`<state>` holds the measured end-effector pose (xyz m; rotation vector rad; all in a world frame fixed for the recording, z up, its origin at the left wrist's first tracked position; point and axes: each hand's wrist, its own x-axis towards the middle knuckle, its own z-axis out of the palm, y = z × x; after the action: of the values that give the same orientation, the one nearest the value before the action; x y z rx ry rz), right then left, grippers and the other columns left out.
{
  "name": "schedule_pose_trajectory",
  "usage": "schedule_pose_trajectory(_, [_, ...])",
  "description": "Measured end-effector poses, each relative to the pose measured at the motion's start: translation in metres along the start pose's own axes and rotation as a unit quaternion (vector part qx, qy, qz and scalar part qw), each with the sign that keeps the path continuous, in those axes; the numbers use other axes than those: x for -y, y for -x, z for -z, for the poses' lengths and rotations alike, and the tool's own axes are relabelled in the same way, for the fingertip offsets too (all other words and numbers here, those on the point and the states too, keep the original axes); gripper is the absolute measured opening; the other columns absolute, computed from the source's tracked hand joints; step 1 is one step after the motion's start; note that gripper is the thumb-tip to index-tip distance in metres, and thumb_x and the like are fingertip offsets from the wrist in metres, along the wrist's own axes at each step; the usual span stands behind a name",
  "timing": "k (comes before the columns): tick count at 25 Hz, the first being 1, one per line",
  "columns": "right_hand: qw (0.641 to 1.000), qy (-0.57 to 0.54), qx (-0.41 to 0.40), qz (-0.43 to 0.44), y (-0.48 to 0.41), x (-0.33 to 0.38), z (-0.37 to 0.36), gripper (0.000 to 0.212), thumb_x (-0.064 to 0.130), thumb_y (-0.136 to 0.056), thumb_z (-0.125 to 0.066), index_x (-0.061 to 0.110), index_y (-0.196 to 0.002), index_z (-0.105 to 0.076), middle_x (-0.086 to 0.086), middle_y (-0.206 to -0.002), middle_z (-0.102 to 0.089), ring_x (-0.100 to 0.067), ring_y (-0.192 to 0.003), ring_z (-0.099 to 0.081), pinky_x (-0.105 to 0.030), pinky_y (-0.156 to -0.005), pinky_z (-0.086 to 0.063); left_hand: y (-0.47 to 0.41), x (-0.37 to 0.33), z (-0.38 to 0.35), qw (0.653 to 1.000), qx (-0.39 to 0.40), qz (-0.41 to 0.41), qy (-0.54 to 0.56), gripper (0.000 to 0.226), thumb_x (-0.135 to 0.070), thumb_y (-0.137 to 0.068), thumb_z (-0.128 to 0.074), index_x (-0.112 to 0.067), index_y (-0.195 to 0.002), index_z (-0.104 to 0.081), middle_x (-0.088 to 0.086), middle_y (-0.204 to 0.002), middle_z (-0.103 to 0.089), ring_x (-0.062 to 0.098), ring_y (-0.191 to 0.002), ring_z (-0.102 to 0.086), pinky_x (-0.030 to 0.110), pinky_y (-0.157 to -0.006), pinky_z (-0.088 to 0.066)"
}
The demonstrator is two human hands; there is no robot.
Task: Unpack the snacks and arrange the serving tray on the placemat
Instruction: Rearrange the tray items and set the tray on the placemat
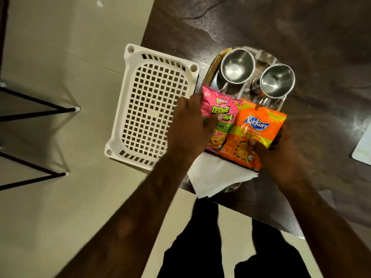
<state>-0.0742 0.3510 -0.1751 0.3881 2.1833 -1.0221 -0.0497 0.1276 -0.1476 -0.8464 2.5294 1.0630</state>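
Note:
A serving tray [210,74] lies on the dark table. It carries two steel cups [237,66] [277,80], a pink Bingo snack packet [219,111], an orange Kurkure packet [255,133] and white napkins [216,173] at its near end. My left hand [190,127] grips the tray's left side, its thumb lying across the pink packet. My right hand [281,155] holds the tray's right side, thumb on the orange packet. The tray's near rim is hidden under the packets and napkins. No placemat is visible.
A white perforated plastic basket [152,109] sits empty at the table's left corner, overhanging the floor. A white object [363,149] pokes in at the right edge. Black furniture legs [40,109] stand on the pale floor at left. The table's edge runs close to my legs.

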Motion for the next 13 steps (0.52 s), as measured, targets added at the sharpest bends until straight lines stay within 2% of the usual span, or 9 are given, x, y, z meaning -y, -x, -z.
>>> schedule_pose_trajectory(2, [0.999,-0.038,0.014,-0.013,0.001,-0.002,0.001,0.050,0.033,-0.092,-0.082,0.047,-0.130,-0.053,0.009,-0.122,-0.078,-0.018,-0.102,-0.080,-0.055,-0.092,-0.063,0.011,0.005,0.009,0.999,-0.024,-0.007,0.024,0.059,-0.056,-0.085,-0.067,-0.016,-0.127,-0.054,0.006,-0.116,-0.052,0.020,-0.108,-0.051,0.039,-0.090,-0.049])
schedule_pose_trajectory(4, [0.995,-0.089,0.018,-0.033,0.003,-0.004,0.004,0.040,0.029,-0.092,-0.082,0.048,-0.122,-0.063,0.013,-0.108,-0.081,-0.011,-0.088,-0.083,-0.051,-0.085,-0.066,0.028,0.028,0.028,0.996,-0.074,-0.006,0.052,0.053,-0.049,-0.088,-0.066,-0.015,-0.127,-0.054,0.003,-0.117,-0.052,0.020,-0.107,-0.054,0.038,-0.089,-0.051])
schedule_pose_trajectory(5, [0.993,-0.105,0.016,-0.051,0.003,-0.006,0.006,0.037,0.025,-0.093,-0.081,0.045,-0.122,-0.067,0.008,-0.107,-0.081,-0.015,-0.088,-0.083,-0.053,-0.086,-0.065,0.038,0.046,0.039,0.994,-0.096,0.006,0.050,0.048,-0.039,-0.089,-0.068,-0.014,-0.128,-0.054,0.002,-0.119,-0.050,0.021,-0.107,-0.056,0.040,-0.089,-0.053])
schedule_pose_trajectory(7, [0.988,-0.118,0.029,-0.091,0.002,-0.007,0.007,0.037,0.019,-0.096,-0.077,0.023,-0.131,-0.068,-0.009,-0.115,-0.079,-0.034,-0.100,-0.081,-0.060,-0.095,-0.062,0.058,0.089,0.067,0.990,-0.122,0.068,0.012,0.046,-0.021,-0.088,-0.068,-0.014,-0.130,-0.052,0.002,-0.121,-0.049,0.024,-0.109,-0.057,0.046,-0.090,-0.055])
schedule_pose_trajectory(9, [0.987,-0.117,0.045,-0.102,-0.001,-0.005,0.007,0.034,0.014,-0.098,-0.074,0.012,-0.131,-0.068,-0.015,-0.115,-0.078,-0.039,-0.102,-0.078,-0.062,-0.098,-0.059,0.068,0.128,0.092,0.981,-0.133,0.138,-0.040,0.050,-0.017,-0.088,-0.068,-0.016,-0.134,-0.050,0.007,-0.126,-0.050,0.028,-0.113,-0.056,0.051,-0.095,-0.053])
schedule_pose_trajectory(11, [0.988,-0.111,0.045,-0.101,-0.002,-0.002,0.005,0.030,0.012,-0.098,-0.074,0.010,-0.128,-0.069,-0.014,-0.111,-0.078,-0.038,-0.099,-0.078,-0.064,-0.098,-0.059,0.062,0.155,0.106,0.973,-0.111,0.182,-0.092,0.060,-0.020,-0.088,-0.068,-0.019,-0.142,-0.044,0.013,-0.134,-0.050,0.032,-0.121,-0.053,0.053,-0.101,-0.049])
schedule_pose_trajectory(13, [0.988,-0.109,0.044,-0.101,-0.004,0.000,0.004,0.025,0.011,-0.096,-0.076,0.014,-0.121,-0.070,-0.008,-0.105,-0.079,-0.033,-0.095,-0.077,-0.063,-0.097,-0.059,0.050,0.163,0.109,0.979,-0.041,0.184,-0.072,0.067,-0.022,-0.090,-0.067,-0.027,-0.148,-0.035,0.011,-0.138,-0.053,0.032,-0.122,-0.055,0.053,-0.102,-0.049])
